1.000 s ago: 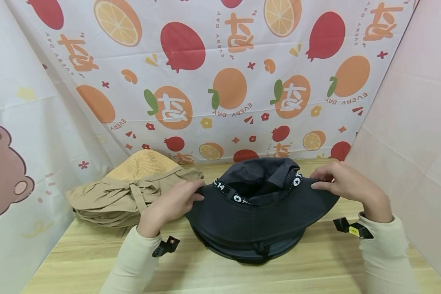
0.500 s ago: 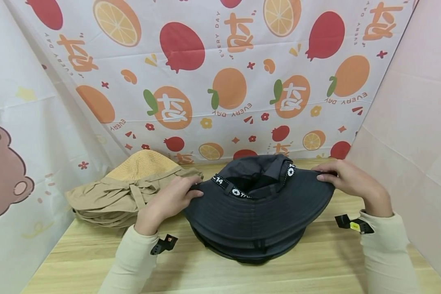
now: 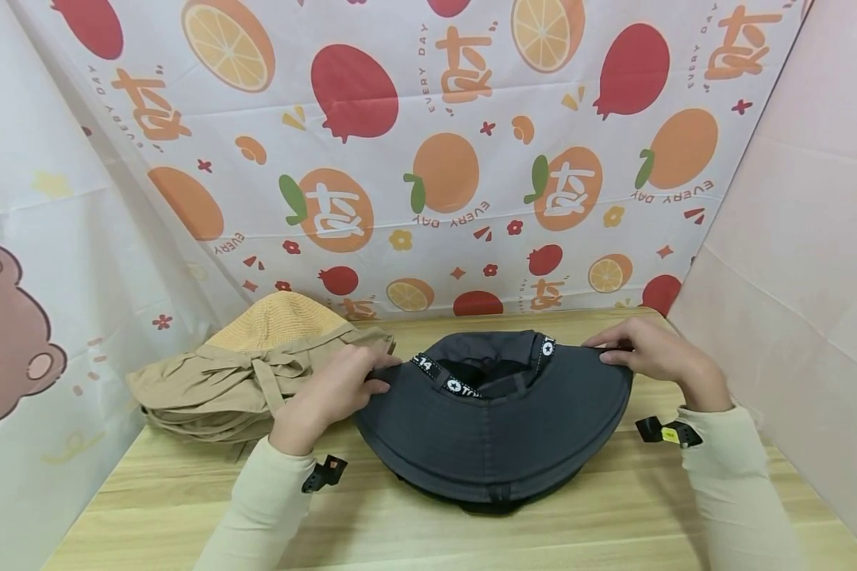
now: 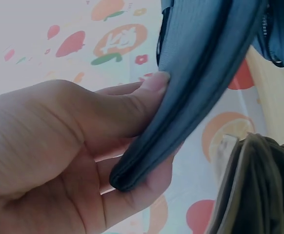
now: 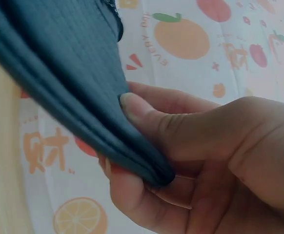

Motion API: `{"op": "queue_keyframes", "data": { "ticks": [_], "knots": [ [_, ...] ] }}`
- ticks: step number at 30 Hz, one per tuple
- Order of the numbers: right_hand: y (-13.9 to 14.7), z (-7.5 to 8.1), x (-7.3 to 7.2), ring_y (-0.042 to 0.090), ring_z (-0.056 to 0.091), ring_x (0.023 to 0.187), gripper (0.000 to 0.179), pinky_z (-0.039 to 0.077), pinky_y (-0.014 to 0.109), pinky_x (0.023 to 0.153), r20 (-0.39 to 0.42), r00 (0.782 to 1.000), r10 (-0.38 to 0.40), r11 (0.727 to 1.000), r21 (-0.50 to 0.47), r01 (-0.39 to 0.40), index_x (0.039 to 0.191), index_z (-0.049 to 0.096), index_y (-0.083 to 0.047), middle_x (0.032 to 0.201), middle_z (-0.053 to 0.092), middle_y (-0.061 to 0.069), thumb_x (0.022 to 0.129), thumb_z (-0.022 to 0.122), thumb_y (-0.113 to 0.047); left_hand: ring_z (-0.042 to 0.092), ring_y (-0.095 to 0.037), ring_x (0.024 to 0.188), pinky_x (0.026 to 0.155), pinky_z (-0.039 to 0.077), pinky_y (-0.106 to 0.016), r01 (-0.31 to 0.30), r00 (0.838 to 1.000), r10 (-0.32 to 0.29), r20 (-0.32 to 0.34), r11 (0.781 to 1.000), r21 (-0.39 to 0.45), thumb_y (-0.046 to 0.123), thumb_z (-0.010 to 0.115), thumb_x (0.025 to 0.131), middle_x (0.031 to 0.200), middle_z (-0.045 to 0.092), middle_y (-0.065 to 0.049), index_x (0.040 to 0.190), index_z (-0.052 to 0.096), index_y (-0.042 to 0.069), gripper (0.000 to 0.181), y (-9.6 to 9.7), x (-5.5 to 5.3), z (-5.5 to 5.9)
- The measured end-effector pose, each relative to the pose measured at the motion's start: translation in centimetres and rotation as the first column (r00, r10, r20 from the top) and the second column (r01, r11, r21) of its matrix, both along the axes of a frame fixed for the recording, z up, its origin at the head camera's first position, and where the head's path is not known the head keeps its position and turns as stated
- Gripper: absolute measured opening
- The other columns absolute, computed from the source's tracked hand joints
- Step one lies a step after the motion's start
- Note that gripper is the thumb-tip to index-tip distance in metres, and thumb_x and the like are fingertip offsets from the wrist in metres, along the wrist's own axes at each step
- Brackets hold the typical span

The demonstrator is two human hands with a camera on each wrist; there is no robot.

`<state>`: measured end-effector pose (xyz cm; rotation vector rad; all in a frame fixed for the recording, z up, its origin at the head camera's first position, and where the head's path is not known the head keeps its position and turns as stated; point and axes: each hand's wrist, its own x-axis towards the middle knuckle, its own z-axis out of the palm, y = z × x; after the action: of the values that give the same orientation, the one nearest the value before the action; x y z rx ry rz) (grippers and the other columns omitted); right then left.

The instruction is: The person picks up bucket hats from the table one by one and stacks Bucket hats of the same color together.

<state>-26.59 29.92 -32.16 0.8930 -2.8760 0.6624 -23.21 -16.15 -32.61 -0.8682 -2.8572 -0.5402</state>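
Observation:
A black wide-brimmed hat (image 3: 486, 444) lies over other dark hats (image 3: 482, 507), whose lower brim edges peek out at the front. Its crown sags inward at the back, and a lettered black-and-white band runs round the crown's base. My left hand (image 3: 336, 390) pinches the left end of the brim; in the left wrist view the thumb presses one side of the folded brim (image 4: 195, 73), with fingers behind. At the opposite end, my right hand (image 3: 653, 353) pinches the brim between thumb and fingers, and the right wrist view shows the doubled brim edge (image 5: 83, 97) in that hold.
Left of the dark hats sits a pile of tan hats (image 3: 214, 388) with a bow and a yellow woven crown (image 3: 278, 321), close to my left hand. A fruit-print cloth (image 3: 500, 103) hangs behind the wooden table (image 3: 371, 523), and pale cloths flank both sides.
The top hat's brim has come down closer over the hats below, and its crown has sunk. My right hand has shifted left with the brim; the left hand has barely moved.

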Motion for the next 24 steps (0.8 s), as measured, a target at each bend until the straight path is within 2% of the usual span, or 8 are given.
{"op": "queue_keyframes", "data": {
  "ticks": [4,10,17,24],
  "knots": [
    [0.0,-0.7,-0.7,0.018,0.072,0.098,0.029,0.055,0.024,0.081,0.082,0.996,0.028,1.0,0.01,-0.029,0.118,0.079,-0.011,0.113,0.078,0.009,0.093,0.071,0.001,0.072,-0.029,0.112,0.083,0.061,-0.037,-0.015,0.999,0.016,0.032,1.0,-0.026,-0.001,0.074,0.091,0.125,0.074,-0.018,0.127,0.072,0.001,0.036,0.3,-0.4,-0.6],
    [-0.2,-1.9,-1.7,0.017,0.069,0.096,0.03,0.053,0.024,0.078,0.138,0.989,0.06,0.998,0.011,-0.062,0.119,0.077,-0.006,0.113,0.078,0.013,0.093,0.066,0.006,0.071,-0.031,0.117,0.089,0.061,-0.041,-0.048,0.997,0.051,0.057,0.998,-0.051,-0.002,0.074,0.091,0.129,0.072,-0.017,0.126,0.073,0.003,0.036,0.6,-1.1,-1.7],
    [-0.6,-2.7,-2.4,0.018,0.066,0.094,0.031,0.051,0.024,0.075,0.184,0.982,0.048,0.999,0.014,-0.051,0.119,0.076,-0.003,0.112,0.077,0.015,0.094,0.063,0.009,0.072,-0.031,0.113,0.088,0.061,-0.042,-0.064,0.997,0.067,0.036,0.995,-0.077,-0.002,0.077,0.088,0.125,0.074,-0.015,0.122,0.075,0.004,0.034,0.6,-1.9,-2.9],
    [-1.2,-3.8,-3.2,0.018,0.063,0.087,0.033,0.051,0.027,0.073,0.234,0.972,0.006,0.998,0.066,-0.022,0.12,0.077,-0.004,0.105,0.077,0.011,0.093,0.063,0.01,0.074,-0.028,0.105,0.082,0.061,-0.04,-0.083,0.996,0.087,0.028,0.991,-0.101,-0.001,0.08,0.085,0.114,0.077,-0.011,0.114,0.078,0.008,0.03,0.6,-2.4,-3.8]
  ]
}}
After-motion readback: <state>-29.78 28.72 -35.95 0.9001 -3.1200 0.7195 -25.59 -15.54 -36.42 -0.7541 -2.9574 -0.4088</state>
